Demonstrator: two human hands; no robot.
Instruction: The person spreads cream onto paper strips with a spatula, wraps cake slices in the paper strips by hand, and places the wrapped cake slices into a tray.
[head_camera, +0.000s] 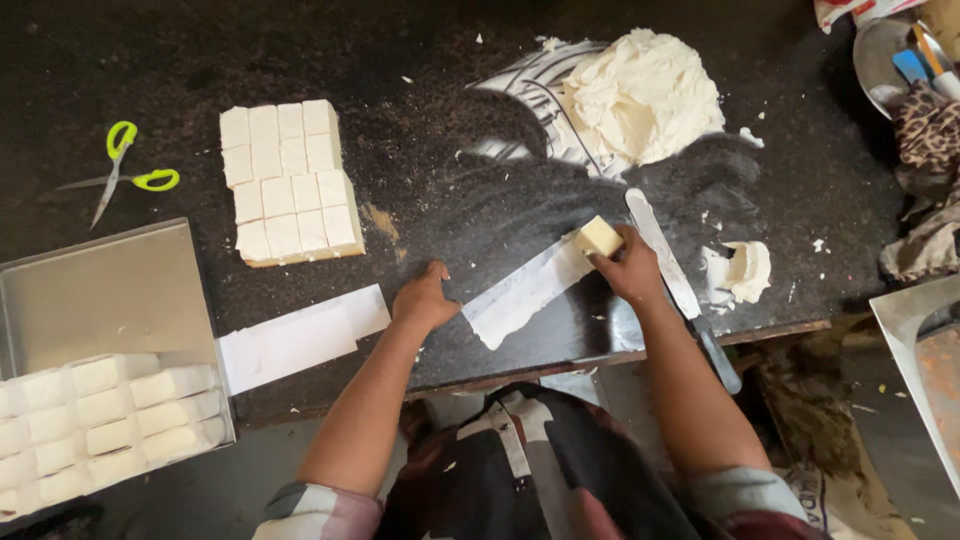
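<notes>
My right hand (630, 268) grips a small pale yellow cube (599, 237) and sets it on the far end of a white paper strip (522, 293) lying on the black counter (440, 200). My left hand (424, 297) rests flat on the counter at the strip's near end, fingers spread, holding nothing. A long knife (665, 265) lies just right of my right hand.
A block of cut pale cubes (288, 182) sits at the left, with a stack of paper strips (295, 338) below it. A metal tray (100, 300) holds wrapped cubes (100, 420). Green-handled scissors (120, 170), a large pale mound (640, 95) and a small lump (748, 270) lie around.
</notes>
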